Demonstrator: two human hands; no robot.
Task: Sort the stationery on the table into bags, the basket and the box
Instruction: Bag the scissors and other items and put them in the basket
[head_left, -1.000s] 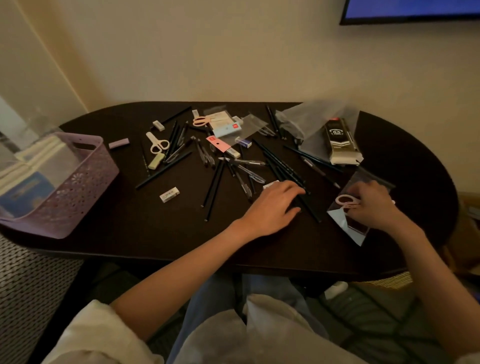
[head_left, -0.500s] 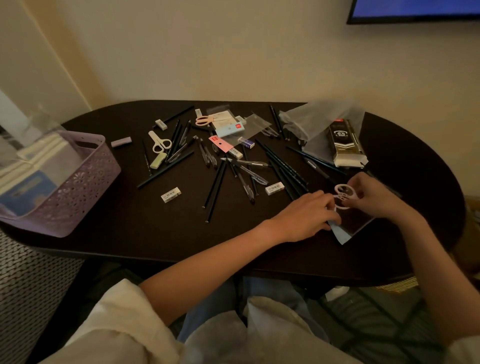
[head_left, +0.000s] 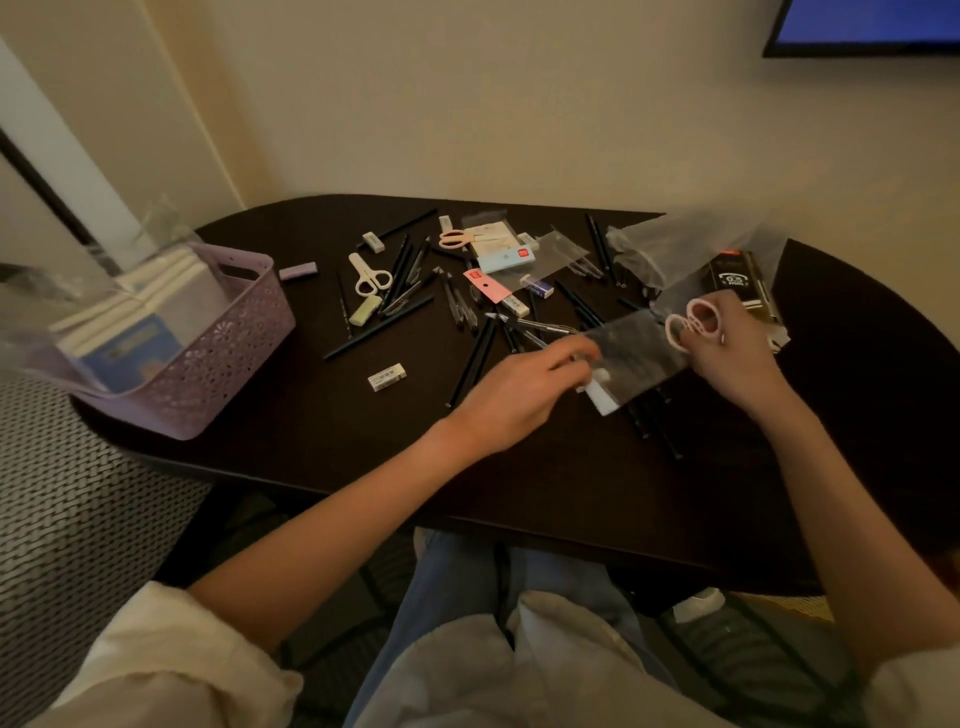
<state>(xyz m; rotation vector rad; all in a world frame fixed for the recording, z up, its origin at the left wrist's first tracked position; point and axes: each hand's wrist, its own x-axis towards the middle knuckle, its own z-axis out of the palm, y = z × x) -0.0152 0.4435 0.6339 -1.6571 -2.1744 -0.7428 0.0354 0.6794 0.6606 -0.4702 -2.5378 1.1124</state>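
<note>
My right hand (head_left: 737, 353) grips small pink-handled scissors (head_left: 693, 322) by the loops, lifted above the dark table (head_left: 311, 431) at its right side. My left hand (head_left: 524, 395) pinches the left edge of a clear plastic bag (head_left: 634, 358) held up between both hands; the scissors' blades are hidden at the bag's right end. Black pencils and pens (head_left: 478, 358) lie scattered across the table's middle, with white scissors (head_left: 370, 275), another pink pair (head_left: 457, 238) and erasers (head_left: 387, 376). A purple basket (head_left: 218, 358) holding notebooks stands at the left edge.
A black pen-refill box (head_left: 737, 283) and crumpled clear bags (head_left: 675, 244) lie at the back right. More small packets (head_left: 506, 260) sit at the back centre. A woven chair surface (head_left: 67, 509) is below the basket. A screen hangs on the wall upper right.
Both hands have lifted the clear bag and pink scissors off the table. My left hand moved from the pencils to the bag's edge.
</note>
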